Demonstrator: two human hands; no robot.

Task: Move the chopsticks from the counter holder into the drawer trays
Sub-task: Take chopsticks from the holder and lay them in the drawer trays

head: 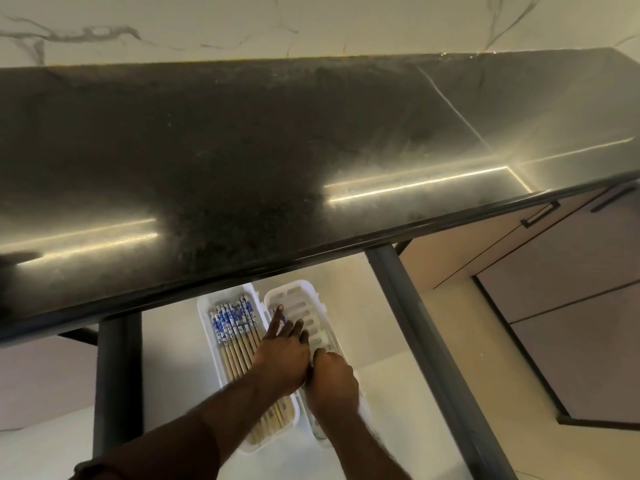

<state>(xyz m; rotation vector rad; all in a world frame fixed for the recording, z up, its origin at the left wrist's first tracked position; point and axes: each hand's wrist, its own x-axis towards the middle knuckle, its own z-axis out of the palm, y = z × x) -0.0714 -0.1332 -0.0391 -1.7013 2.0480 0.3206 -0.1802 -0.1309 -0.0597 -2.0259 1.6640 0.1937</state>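
Observation:
Under the black counter an open drawer holds two white trays side by side. The left tray [207, 306] is filled with several wooden chopsticks [230, 323] with blue-and-white patterned tops. The right tray [301, 292] has a slotted floor. My left hand [282, 356] reaches over it with fingers spread, the index fingertip pressing on the blue top of chopsticks [283, 317] lying in that tray. My right hand [332, 379] is just behind, fingers curled around the lower part of those chopsticks, which are mostly hidden by both hands. No counter holder is in view.
The black counter [242, 161] overhangs the back of the drawer and hides the trays' far ends. Dark drawer rails run on the left [117, 375] and on the right [426, 341]. Beige cabinet fronts with black handles [540, 214] stand to the right.

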